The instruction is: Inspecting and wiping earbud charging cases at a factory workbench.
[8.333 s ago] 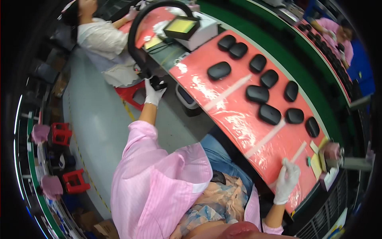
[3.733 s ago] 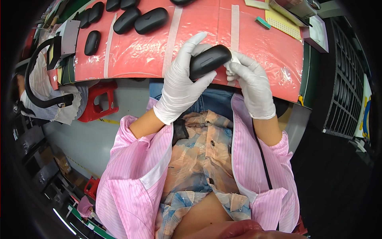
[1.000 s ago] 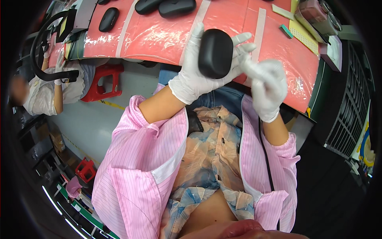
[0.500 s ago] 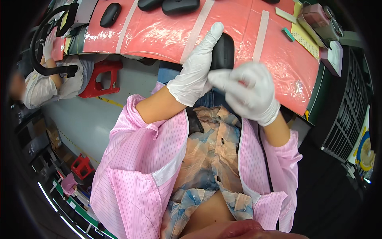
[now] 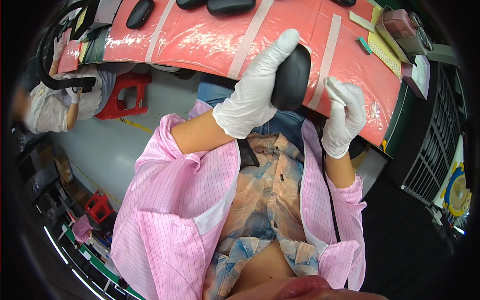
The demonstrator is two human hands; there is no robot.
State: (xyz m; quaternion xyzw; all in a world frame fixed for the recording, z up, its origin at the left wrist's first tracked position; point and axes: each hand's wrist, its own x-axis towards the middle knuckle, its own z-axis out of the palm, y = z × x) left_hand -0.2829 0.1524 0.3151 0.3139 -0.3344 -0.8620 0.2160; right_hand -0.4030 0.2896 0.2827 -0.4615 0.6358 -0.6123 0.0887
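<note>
My left hand, in a white glove, grips a smooth black oval case just above the near edge of the table. The thumb lies along the case's left side, and the other fingers are mostly hidden behind it. To the right of the case and apart from it is my right hand, also gloved in white. Its fingertips are pressed together in a pinch. Whether anything small is between them I cannot make out.
A glossy red mat with pale tape strips covers the table. More black cases lie along its far side. At right are a small green block, a yellow pad and a white box. A co-worker sits at left by a red stool.
My right hand has drawn away from the case to the right, its fingers still pinched. My left hand has shifted slightly right with the case, whose broad face now shows more fully.
</note>
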